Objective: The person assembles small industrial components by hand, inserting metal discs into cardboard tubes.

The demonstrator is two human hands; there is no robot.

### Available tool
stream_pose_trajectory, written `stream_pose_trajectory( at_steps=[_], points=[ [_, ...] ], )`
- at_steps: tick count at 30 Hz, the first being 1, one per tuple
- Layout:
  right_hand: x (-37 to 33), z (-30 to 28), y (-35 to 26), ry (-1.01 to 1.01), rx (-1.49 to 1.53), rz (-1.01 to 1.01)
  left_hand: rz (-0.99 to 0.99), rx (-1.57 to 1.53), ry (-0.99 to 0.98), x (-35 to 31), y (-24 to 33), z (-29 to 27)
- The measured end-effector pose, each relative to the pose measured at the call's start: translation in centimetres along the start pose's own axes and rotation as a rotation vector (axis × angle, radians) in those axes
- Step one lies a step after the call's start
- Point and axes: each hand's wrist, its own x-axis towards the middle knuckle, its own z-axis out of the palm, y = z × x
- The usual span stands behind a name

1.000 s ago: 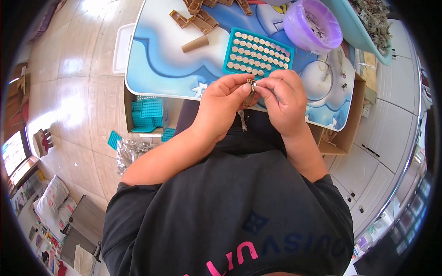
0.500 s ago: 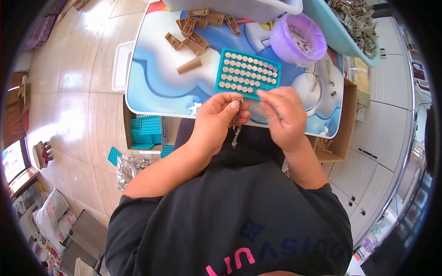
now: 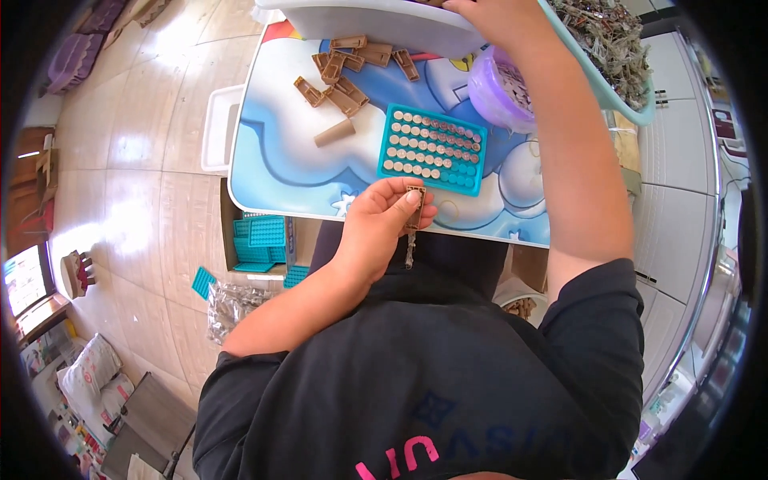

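My left hand (image 3: 382,212) is closed on a small brown plastic casing (image 3: 414,202), held upright between thumb and fingers at the table's front edge. A thin strand of wires (image 3: 410,250) dangles below it. Just beyond lies a teal tray (image 3: 456,186) with rows of round silvery button cells (image 3: 428,148); its near right corner shows bare teal pockets. My right hand (image 3: 506,18) reaches over the rim of a large whitish tub (image 3: 384,22) at the far side. Its fingertips are partly cut off by the picture's upper edge, so I cannot see what they touch.
More brown casings (image 3: 346,94) lie at the table's far left. A lilac bucket (image 3: 492,92) holding small round pieces stands under my right forearm, beside an aqua basin (image 3: 636,108) heaped with wired parts. On the floor at left are a box of teal trays (image 3: 260,240) and a clear bag (image 3: 232,308).
My right hand has gone from beside the casing, up and away to the whitish tub. My left hand keeps its hold on the casing. The view has shifted slightly.
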Motion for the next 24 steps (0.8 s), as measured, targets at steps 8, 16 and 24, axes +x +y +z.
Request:
stream_pose_trajectory(
  at_steps=[8, 16, 24],
  points=[
    [-1.6, -1.3, 0.9, 0.094, 0.239, 0.103, 0.008, 0.035, -0.001, 0.2, -0.5, -0.3],
    [-16.8, -3.8, 1.7, -0.117, 0.780, 0.355, 0.000, 0.002, -0.091, -0.6, 0.2, 1.8],
    [-24.0, 0.8, 1.8, -0.211, 0.245, 0.321, -0.106, 0.064, -0.091, 0.6, -1.4, 5.1]
  ],
)
